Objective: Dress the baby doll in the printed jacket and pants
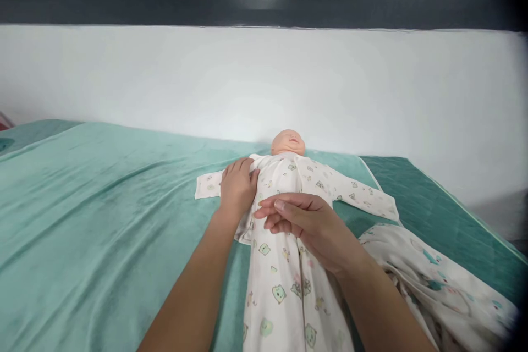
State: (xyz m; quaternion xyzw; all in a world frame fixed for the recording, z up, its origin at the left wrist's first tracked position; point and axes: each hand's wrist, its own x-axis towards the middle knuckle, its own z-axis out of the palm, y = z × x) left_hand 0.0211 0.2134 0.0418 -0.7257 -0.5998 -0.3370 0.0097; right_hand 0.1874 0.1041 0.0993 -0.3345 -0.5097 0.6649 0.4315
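Note:
A baby doll (289, 142) lies on its back, dressed in a white long-sleeved top (284, 168) and white trousers (280, 291) with small green animal prints. My left hand (239, 184) rests flat on the top, by the shoulder at the left sleeve, its fingers extended and thumb against the chest side. Over the doll's belly is my right hand (307, 223), palm turned inward, with loosely bent fingers and nothing visible held. Whether it touches the cloth I cannot tell. Both sleeves spread outward, and the doll's hands are hidden.
A crumpled white printed cloth (437, 280) lies at the right. Beneath everything is a green bedspread (103, 220), wrinkled on the left. A white wall (165, 77) rises behind the doll's head, topped by a dark window frame (289, 8) with metal bars.

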